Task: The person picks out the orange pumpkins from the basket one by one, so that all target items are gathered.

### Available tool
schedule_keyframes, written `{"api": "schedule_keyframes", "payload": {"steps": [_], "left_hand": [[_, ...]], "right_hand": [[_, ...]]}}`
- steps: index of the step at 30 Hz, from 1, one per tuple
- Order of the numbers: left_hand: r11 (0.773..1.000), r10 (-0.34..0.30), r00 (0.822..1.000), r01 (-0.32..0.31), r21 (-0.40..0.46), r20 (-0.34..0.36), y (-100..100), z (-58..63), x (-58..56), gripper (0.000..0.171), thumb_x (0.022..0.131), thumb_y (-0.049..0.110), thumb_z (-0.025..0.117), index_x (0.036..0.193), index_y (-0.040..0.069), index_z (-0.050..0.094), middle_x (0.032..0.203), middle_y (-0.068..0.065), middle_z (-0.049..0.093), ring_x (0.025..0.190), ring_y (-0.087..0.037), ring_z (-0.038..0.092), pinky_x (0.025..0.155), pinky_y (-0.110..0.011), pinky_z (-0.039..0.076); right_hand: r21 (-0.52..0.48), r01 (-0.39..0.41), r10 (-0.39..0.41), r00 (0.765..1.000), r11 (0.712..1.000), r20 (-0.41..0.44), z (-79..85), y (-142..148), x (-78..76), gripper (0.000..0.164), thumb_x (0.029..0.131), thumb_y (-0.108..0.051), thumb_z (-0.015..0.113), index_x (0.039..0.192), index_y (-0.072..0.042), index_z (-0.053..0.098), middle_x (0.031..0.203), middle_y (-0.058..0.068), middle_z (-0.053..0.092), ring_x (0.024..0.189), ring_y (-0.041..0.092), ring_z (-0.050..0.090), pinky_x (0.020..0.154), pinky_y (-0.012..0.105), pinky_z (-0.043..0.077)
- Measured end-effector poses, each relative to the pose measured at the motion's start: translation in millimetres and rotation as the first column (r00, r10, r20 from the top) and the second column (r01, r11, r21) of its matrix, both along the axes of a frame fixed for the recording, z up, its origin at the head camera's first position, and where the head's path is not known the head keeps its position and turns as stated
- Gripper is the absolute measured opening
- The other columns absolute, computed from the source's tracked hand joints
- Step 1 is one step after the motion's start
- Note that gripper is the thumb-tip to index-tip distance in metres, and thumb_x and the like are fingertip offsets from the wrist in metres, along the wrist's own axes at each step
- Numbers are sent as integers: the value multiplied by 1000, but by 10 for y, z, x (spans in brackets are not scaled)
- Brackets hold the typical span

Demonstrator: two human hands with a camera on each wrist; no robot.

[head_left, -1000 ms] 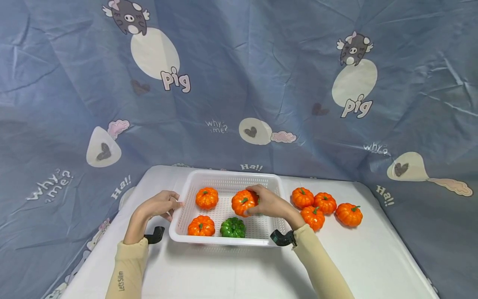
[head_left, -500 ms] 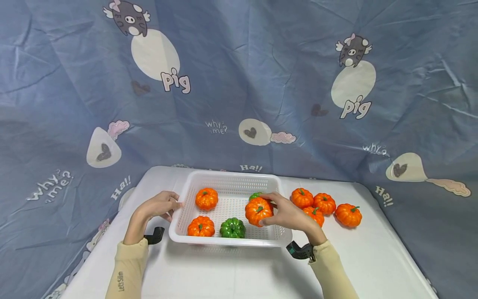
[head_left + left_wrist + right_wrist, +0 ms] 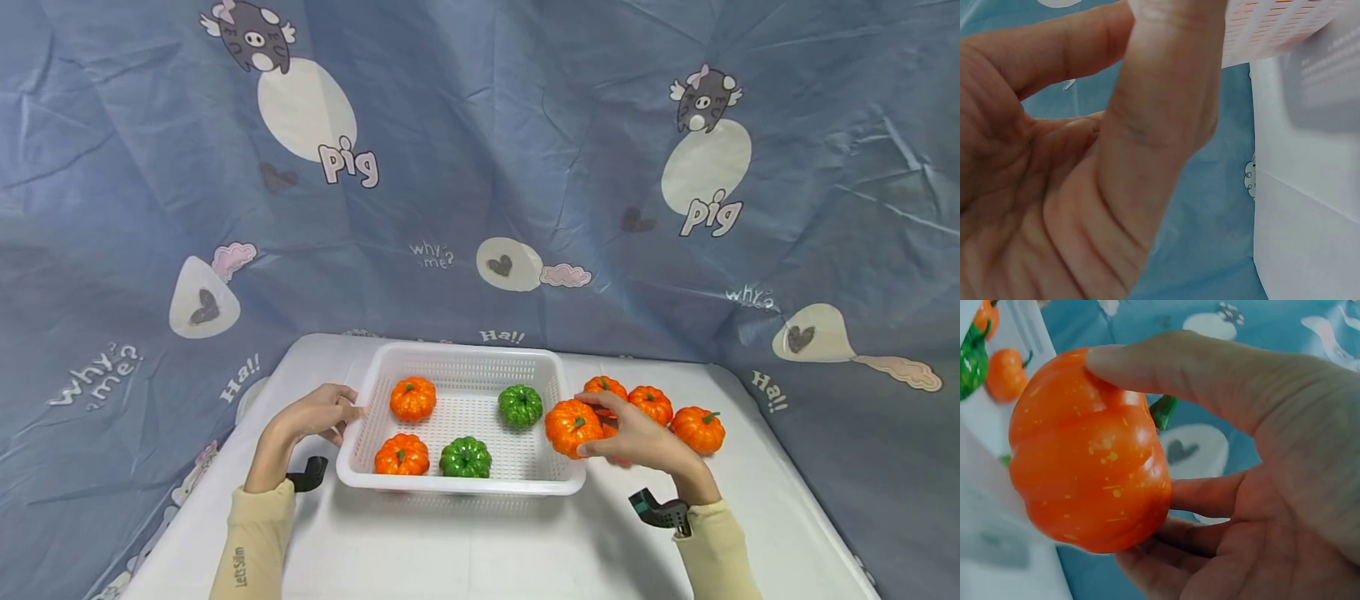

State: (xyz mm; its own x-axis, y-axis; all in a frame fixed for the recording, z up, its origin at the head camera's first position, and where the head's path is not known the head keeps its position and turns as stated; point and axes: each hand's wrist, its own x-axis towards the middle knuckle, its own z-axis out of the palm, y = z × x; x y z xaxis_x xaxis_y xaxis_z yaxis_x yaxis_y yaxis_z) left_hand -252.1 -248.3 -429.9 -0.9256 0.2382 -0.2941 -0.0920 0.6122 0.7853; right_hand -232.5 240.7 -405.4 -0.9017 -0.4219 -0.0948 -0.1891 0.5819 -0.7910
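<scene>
In the head view my right hand (image 3: 633,437) grips an orange toy pumpkin (image 3: 573,427) over the right rim of the white plastic basket (image 3: 465,482). The right wrist view shows the thumb on one side of this pumpkin (image 3: 1091,456) and fingers on the other. My left hand (image 3: 315,414) holds the basket's left rim with bent fingers; the fingertips are partly hidden in the left wrist view. Inside the basket sit two orange pumpkins, one at the back left (image 3: 413,400) and one at the front left (image 3: 402,455), and two green pumpkins (image 3: 520,407).
Several orange pumpkins (image 3: 698,430) stand on the white table (image 3: 420,550) right of the basket, some partly behind my right hand. A blue printed cloth (image 3: 450,167) hangs behind the table.
My right hand has carried the orange pumpkin rightward, from over the basket's middle to its right rim. The back green pumpkin has come into full view. The left hand has stayed put.
</scene>
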Motion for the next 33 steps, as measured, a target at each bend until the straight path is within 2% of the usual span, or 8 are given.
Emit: {"api": "schedule_keyframes", "payload": {"steps": [2,4,7,11,18,28,33], "left_hand": [[1000,-2,1000,2,2,-1,-2,-4,-3,53,96,16,56,132,-19,38,85,-12,56,67,-18,53,58,-33,56],[1000,3,1000,-3,7,3,0,-4,-8,52,96,16,56,131,-18,39,86,-12,56,67,-18,53,58,-32,56],[1000,7,1000,-8,14,9,5,-1,-17,49,95,15,56,130,-17,41,88,-13,57,67,-18,54,58,-32,56],[1000,9,1000,-10,14,10,-1,4,-24,47,95,15,56,128,-16,43,89,-14,59,67,-18,55,59,-32,57],[1000,9,1000,-10,7,5,-1,1,-10,49,95,16,57,128,-17,43,91,-15,60,68,-18,56,60,-33,57],[1000,9,1000,-9,1,2,17,-9,8,50,95,15,57,129,-17,41,84,-12,58,67,-18,55,60,-33,57],[1000,15,1000,-15,-8,4,15,-12,3,50,95,15,57,130,-17,41,85,-13,59,68,-18,55,60,-33,57]], "right_hand": [[-7,20,-20,1000,1000,15,8,119,24,78,74,-28,83,141,-16,44,135,17,51,82,22,62,71,33,54],[8,35,-35,999,999,-7,1,244,43,77,75,-29,82,141,-15,44,134,18,51,102,22,61,83,34,52],[16,50,-49,999,999,-20,-18,432,65,77,77,-28,80,142,-12,42,135,21,50,116,34,56,89,40,51],[14,53,-53,998,998,-21,-44,674,91,76,79,-27,79,142,-8,41,138,23,47,126,41,48,92,36,50],[22,79,-79,997,997,-24,-95,1022,72,73,82,-25,77,141,-3,41,133,24,52,120,38,52,83,22,50],[87,111,-110,994,990,-21,-285,1275,-37,70,82,-22,74,137,8,42,131,26,53,118,36,53,84,22,49],[123,133,-136,990,984,21,-376,1356,-64,73,82,-20,73,138,11,38,132,30,50,118,37,52,86,30,48]]}}
